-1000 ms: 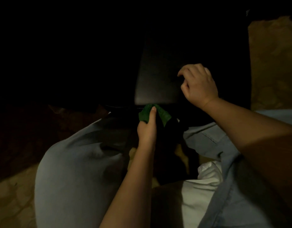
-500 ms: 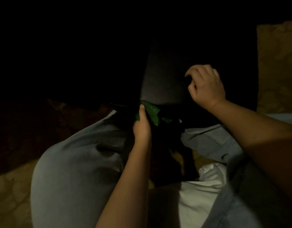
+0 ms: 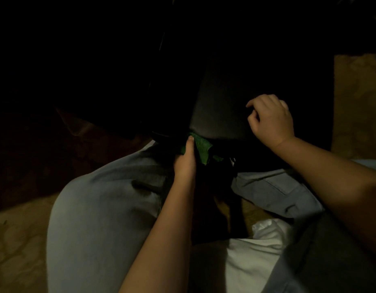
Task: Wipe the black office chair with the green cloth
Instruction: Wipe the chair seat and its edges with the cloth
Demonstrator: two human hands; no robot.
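The scene is very dark. The black office chair fills the upper middle, its smooth dark panel faintly lit. My left hand grips the green cloth and presses it against the lower edge of that panel, thumb pointing up. My right hand rests on the panel's right side with fingers curled loosely, holding nothing. Most of the chair is lost in shadow.
My knees in light grey-blue trousers frame the chair's underside on both sides. A white garment shows at the bottom. Brownish floor lies at lower left and tan floor at the right.
My left hand has slid the green cloth a little left along the lower edge of the chair panel. My right hand has stayed on the panel.
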